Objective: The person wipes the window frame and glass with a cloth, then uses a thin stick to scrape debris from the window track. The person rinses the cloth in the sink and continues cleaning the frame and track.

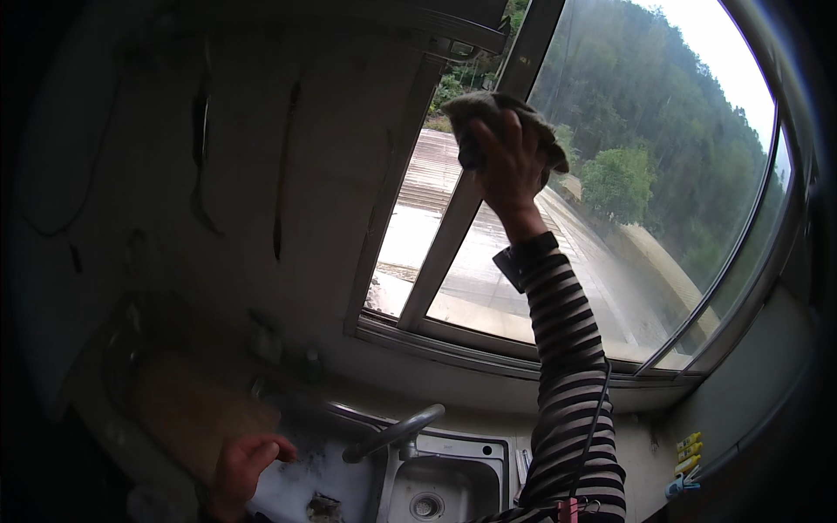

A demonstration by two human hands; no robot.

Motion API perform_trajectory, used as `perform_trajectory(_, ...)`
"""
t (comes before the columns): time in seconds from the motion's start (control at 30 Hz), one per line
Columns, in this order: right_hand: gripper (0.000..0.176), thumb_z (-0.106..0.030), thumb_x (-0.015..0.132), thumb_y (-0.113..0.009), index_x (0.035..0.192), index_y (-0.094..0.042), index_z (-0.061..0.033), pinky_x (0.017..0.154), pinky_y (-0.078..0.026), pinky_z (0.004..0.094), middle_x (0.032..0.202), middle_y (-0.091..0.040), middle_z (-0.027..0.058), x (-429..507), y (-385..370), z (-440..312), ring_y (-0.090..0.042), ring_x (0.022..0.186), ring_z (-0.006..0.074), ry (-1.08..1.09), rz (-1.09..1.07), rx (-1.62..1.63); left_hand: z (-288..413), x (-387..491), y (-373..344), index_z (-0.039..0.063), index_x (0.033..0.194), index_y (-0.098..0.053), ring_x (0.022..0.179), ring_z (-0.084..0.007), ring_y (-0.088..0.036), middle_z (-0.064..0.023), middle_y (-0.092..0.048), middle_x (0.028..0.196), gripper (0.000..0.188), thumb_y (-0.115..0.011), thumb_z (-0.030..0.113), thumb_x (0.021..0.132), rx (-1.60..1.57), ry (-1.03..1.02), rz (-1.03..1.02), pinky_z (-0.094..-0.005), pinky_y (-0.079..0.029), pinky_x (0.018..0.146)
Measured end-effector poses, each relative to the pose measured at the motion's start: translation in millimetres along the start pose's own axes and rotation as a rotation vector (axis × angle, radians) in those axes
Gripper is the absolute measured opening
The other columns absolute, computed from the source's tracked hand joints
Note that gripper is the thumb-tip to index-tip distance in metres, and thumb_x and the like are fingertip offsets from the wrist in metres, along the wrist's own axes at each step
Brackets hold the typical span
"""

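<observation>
My right hand [510, 160] is raised and presses a dark, crumpled cloth [552, 134] to the sliding window, near the metal upright of its frame [448, 255]. A watch or band is on that wrist, above a striped sleeve. Low on the left, my left hand [242, 467] hangs over the edge of the left basin of the steel sink, its fingers curled and nothing visible between them. That basin [359, 477] holds whitish suds or water and a dark object [324, 508] that I cannot make out.
A metal faucet [399, 431] arches between the two basins; the right basin [451, 484] shows its drain. Bottles [312, 366] stand behind the sink at the left. Long thin tools [286, 176] hang on the dark wall. Yellow containers [688, 451] are at the far right.
</observation>
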State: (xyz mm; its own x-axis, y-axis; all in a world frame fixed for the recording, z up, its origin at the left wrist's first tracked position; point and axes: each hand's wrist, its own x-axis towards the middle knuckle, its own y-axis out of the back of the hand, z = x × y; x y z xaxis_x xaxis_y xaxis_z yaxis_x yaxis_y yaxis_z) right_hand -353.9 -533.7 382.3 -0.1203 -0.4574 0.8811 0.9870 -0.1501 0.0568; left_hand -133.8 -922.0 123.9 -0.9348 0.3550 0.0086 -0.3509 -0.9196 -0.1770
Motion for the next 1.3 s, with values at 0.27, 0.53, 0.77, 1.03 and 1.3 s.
perform_trajectory(0.27, 0.031, -0.025, 0.075, -0.058, 0.104, -0.062, -0.0359, 0.089, -0.035, 0.0543, 0.123, -0.048, 0.0042, -192.0, 20.1, -60.2, -0.046, 0.111, 0.0305, 0.298, -0.444, 0.408, 9.7, -21.5, 2.7, -0.005, 0.092, -0.063, 0.083, -0.0197, -0.063, -0.0129, -0.066, 0.087, 0.024, -0.048, 0.014, 0.09, 0.029, -0.091, 0.094, -0.0321, -0.05, 0.079)
perform_trajectory(0.53, 0.038, -0.023, 0.068, -0.067, 0.105, -0.062, -0.0282, 0.081, -0.039, 0.0469, 0.119, -0.048, 0.0083, -178.1, 68.1, -21.1, -0.046, 0.105, 0.0306, 0.171, -0.45, 0.368, 17.5, -39.5, 15.6, -0.005, 0.092, -0.063, 0.082, -0.0173, -0.062, -0.0116, -0.065, 0.087, 0.021, -0.047, 0.008, 0.09, -0.023, -0.046, 0.155, -0.0302, -0.049, 0.08)
perform_trajectory(0.77, 0.058, -0.017, 0.075, -0.065, 0.13, -0.047, -0.0296, 0.074, -0.046, 0.0492, 0.111, -0.045, 0.014, -11.2, 41.8, 30.8, -0.048, 0.098, 0.0362, -0.31, -0.159, 0.009, 14.4, -7.5, -19.4, -0.005, 0.096, -0.063, 0.087, -0.0147, -0.06, -0.0098, -0.065, 0.091, 0.021, -0.048, 0.009, 0.091, 0.014, -0.007, 0.038, -0.0281, -0.047, 0.082)
perform_trajectory(1.03, 0.055, -0.011, 0.073, -0.06, 0.125, -0.055, -0.0293, 0.063, -0.048, 0.0405, 0.104, -0.043, 0.0101, -109.1, 28.4, -11.2, -0.047, 0.092, 0.0314, -0.09, -0.189, -0.026, 24.8, 0.0, -25.5, -0.004, 0.098, -0.063, 0.087, -0.0134, -0.059, -0.0081, -0.065, 0.092, 0.018, -0.05, 0.008, 0.091, 0.146, -0.073, 0.028, -0.027, -0.047, 0.083)
perform_trajectory(1.3, 0.05, -0.018, 0.071, -0.068, 0.12, -0.058, -0.0227, 0.076, -0.049, 0.0416, 0.107, -0.05, 0.0155, -179.0, 78.1, -50.8, -0.051, 0.099, 0.0348, -0.464, -0.563, 0.574, 54.7, -2.4, -27.5, -0.004, 0.095, -0.064, 0.084, -0.0149, -0.061, -0.0087, -0.065, 0.088, 0.018, -0.051, 0.006, 0.089, 0.333, -0.162, 0.055, -0.0286, -0.048, 0.08)
